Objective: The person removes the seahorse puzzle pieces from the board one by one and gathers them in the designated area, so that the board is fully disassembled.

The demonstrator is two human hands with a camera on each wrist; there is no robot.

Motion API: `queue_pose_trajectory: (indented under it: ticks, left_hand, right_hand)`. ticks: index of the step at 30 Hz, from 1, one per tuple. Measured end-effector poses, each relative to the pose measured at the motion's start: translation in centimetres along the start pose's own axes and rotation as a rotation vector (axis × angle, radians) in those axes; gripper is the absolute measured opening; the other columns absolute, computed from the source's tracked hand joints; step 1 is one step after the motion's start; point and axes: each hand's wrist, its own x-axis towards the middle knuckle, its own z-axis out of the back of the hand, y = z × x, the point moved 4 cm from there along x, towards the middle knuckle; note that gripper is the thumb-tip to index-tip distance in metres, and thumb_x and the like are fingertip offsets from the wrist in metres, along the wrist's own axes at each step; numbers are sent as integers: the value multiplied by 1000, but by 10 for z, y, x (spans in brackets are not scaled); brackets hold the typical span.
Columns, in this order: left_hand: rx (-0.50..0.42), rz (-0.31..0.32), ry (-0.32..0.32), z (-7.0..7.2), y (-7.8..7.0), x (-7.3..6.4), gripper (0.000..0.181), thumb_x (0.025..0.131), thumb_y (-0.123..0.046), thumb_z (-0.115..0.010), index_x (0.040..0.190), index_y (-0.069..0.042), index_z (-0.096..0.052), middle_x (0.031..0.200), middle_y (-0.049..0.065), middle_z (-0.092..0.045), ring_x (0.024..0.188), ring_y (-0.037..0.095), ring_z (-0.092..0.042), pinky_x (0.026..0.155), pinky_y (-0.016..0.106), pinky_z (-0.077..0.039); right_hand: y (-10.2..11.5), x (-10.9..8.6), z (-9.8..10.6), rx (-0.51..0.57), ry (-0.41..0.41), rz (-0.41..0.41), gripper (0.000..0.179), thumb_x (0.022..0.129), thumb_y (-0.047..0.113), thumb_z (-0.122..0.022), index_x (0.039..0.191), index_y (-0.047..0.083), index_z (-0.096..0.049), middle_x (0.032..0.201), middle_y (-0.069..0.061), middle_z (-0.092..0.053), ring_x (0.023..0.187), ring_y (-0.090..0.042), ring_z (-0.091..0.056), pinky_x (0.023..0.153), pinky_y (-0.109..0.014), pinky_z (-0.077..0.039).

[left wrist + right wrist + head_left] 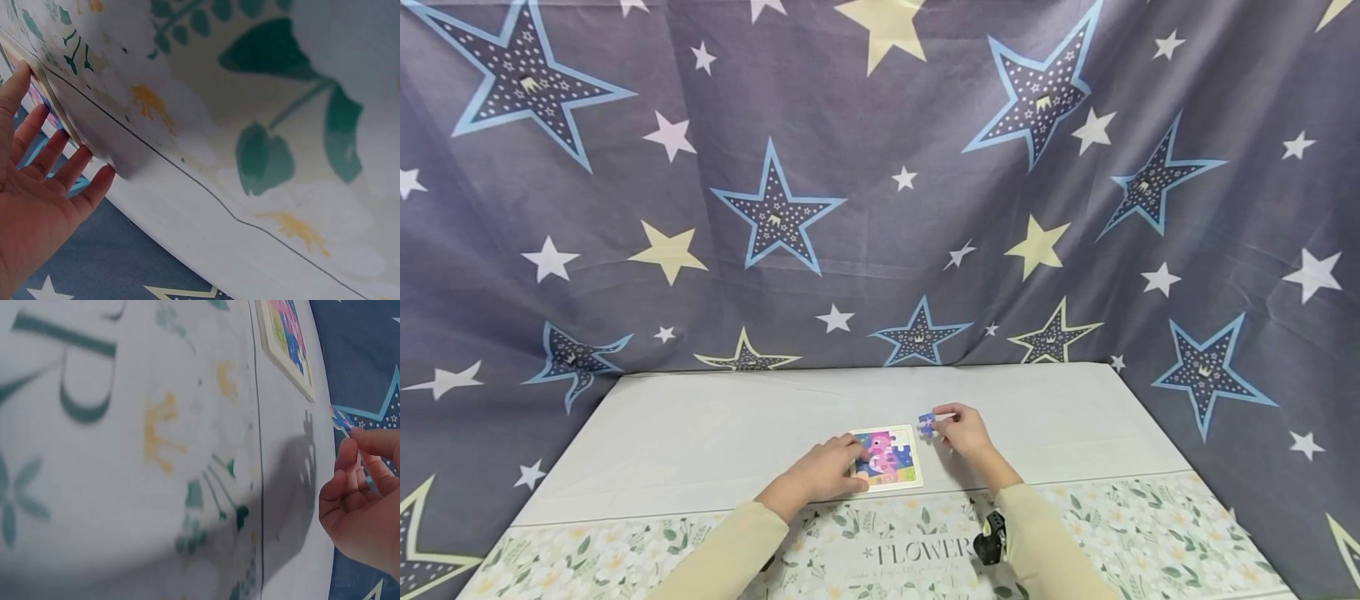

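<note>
A small jigsaw puzzle with a pink seahorse picture (883, 461) lies in a pale tray (917, 460) on the table. White backing shows in a gap at the picture's upper right. My left hand (826, 472) rests on the tray's left side, fingers spread and nearly straight; the left wrist view shows its fingertips along the tray edge (61, 115). To the right of the tray, my right hand (964, 432) pinches a blue and purple puzzle piece (927, 424) between thumb and index finger. In the right wrist view the piece (342, 420) is held up beyond the tray's corner.
The table has a plain white cloth (715, 433) at the back and a floral strip with lettering (925, 550) along the front. A dark star-patterned curtain (865, 208) stands behind and at both sides. A black device (991, 538) is strapped at the right wrist.
</note>
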Motion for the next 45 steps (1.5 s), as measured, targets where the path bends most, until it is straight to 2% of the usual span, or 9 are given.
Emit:
queue_pose_trajectory:
  ticks: [19, 26, 45]
  left_hand:
    - [2, -12, -9, 2, -1, -1, 42, 85, -42, -65, 118, -16, -60, 130, 8, -53, 121, 28, -50, 101, 50, -42]
    - [0, -8, -9, 1, -1, -1, 42, 85, -42, -65, 118, -16, -60, 130, 7, -53, 121, 28, -50, 102, 50, -41]
    - [-15, -3, 3, 1, 0, -1, 43, 85, -42, -65, 119, -17, -59, 131, 8, -52, 122, 28, -49, 102, 51, -40]
  right_hand:
    - [-14, 3, 36, -2, -40, 4, 26, 87, 6, -60, 112, -1, -62, 72, -6, -57, 53, -13, -53, 48, -25, -44]
    - [-20, 4, 52, 1, -51, -21, 29, 87, 7, -59, 114, -1, -61, 73, -10, -58, 55, -15, -55, 50, -27, -45]
    - [-41, 5, 90, -16, -108, -69, 34, 88, 10, -58, 119, -3, -58, 71, -6, -59, 56, -13, -54, 51, -25, -42]
